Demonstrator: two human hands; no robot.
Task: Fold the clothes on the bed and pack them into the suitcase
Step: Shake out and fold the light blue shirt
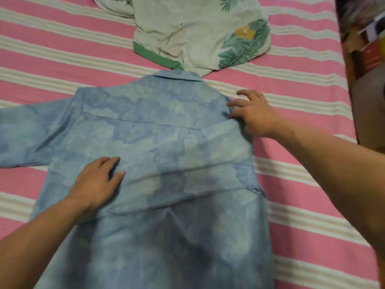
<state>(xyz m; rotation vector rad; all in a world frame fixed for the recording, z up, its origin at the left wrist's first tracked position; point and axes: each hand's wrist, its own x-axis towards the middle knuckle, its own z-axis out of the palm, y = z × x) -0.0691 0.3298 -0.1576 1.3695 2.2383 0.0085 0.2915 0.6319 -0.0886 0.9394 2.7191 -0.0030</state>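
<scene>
A pale blue patterned shirt [150, 142] lies back-up on the bed, collar at the far end. Its right sleeve is folded across the back; its left sleeve stretches out to the left. My left hand [98, 180] rests flat on the shirt's lower back, fingers relaxed. My right hand [254, 113] presses on the folded right shoulder edge with fingers spread. Beyond the collar lies a crumpled white garment [200, 36] with green leaf print and a green hem. No suitcase is in view.
The bed has a pink and cream striped sheet [302, 174] around the clothes. Its right edge runs down the frame's right side, with blurred clutter and a brown object [368, 113] beyond it.
</scene>
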